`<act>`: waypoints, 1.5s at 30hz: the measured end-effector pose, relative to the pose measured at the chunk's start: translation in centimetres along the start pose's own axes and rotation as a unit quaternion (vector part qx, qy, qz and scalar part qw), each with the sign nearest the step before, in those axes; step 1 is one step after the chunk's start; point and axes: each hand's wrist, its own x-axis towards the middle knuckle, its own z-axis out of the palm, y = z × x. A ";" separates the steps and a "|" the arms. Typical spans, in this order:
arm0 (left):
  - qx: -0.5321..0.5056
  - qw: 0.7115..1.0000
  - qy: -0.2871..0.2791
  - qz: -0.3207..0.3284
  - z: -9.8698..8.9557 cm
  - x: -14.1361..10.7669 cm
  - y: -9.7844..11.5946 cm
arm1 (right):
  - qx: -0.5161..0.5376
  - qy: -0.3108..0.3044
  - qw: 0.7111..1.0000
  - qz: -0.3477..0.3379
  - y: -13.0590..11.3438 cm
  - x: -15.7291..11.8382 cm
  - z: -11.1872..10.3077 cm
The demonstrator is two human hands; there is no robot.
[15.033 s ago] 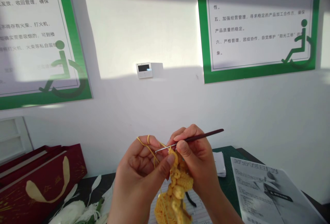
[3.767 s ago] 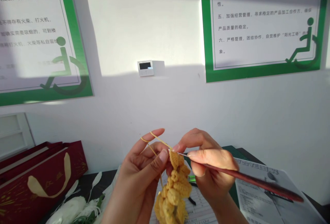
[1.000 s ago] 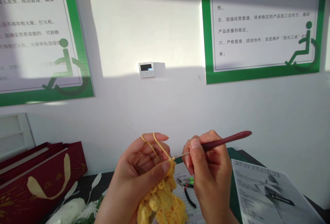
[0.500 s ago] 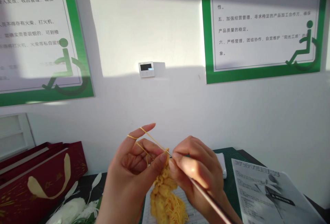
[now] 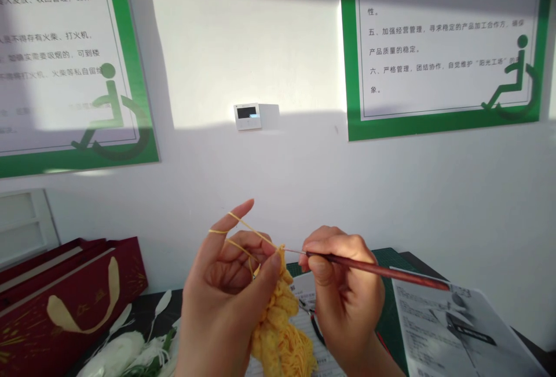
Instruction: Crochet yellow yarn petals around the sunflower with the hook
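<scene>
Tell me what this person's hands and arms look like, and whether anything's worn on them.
The left hand and right hand are both bare, with no gloves. I see no rings, watch or bracelet, and no clear markings. The right wrist is uncovered down to the picture's edge, and no sleeve shows on either side.

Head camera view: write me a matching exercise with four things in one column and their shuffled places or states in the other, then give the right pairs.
Things
1. Crochet hook
2. Yellow crochet piece
3. Dark red bag
4. White wall unit

Places and states
A. Pinched by the left hand
B. Mounted between two green-bordered posters
C. At the lower left of the picture, showing a cream handle
D. Gripped in the right hand, its shaft pointing toward the other hand

Right pairs: 1-D, 2-A, 3-C, 4-B
</scene>
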 end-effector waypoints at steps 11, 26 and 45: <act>-0.053 0.989 -0.100 -0.095 -1.3 1.0 0.4 | 0.159 0.005 0.963 0.218 -1.1 1.7 0.1; -0.035 0.988 -0.081 -0.128 -1.4 1.2 0.3 | 0.400 -0.064 0.784 0.470 -0.3 2.3 0.8; -0.177 0.928 -0.244 -0.219 -1.7 2.1 -0.6 | 0.319 -0.047 0.932 0.169 0.8 1.8 -0.1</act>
